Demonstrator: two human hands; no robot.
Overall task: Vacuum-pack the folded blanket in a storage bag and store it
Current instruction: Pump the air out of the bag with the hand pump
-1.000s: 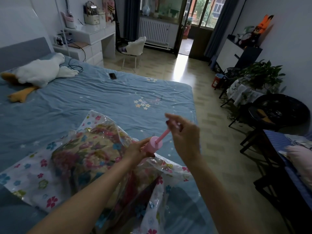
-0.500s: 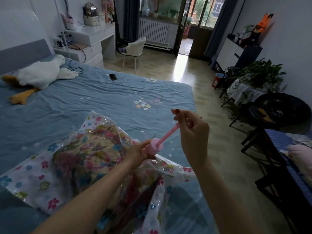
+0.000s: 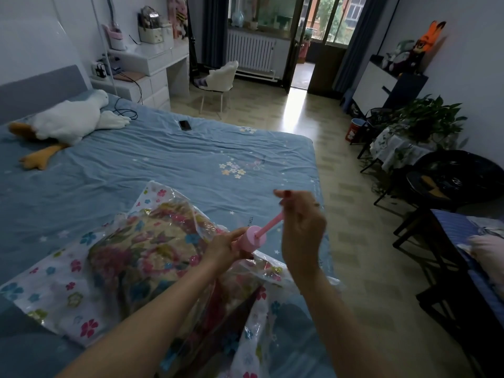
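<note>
Presently on the bed [image 3: 169,162], blue sheet with small flower print, near its foot-end corner: one clear storage bag [image 3: 68,285] printed with coloured flowers, lying flat, with the folded blanket [image 3: 141,257] of floral pattern inside it.

Pink hand pump [image 3: 252,240]: round barrel standing against the upper face of the bag, toward the bed's right edge; thin pink rod [image 3: 270,224] drawn out of the barrel's top, slanting up to the right.

Left hand [image 3: 222,248]: fingers curled round the pump barrel from the left side, gripping it.

Right hand [image 3: 302,227]: raised above the bed's right edge, fingers bent and closed on the upper end of the rod; the handle itself is hidden inside the hand.

Other items on the bed: white plush goose [image 3: 68,118] with orange feet, at the head-end left corner; dark phone [image 3: 185,125] flat near the far edge; black cable [image 3: 128,111] looped just beside the goose.

Beyond the bed: white dresser [image 3: 152,66], white chair [image 3: 218,80], radiator [image 3: 251,53], potted plant [image 3: 428,118] by the right wall.
</note>
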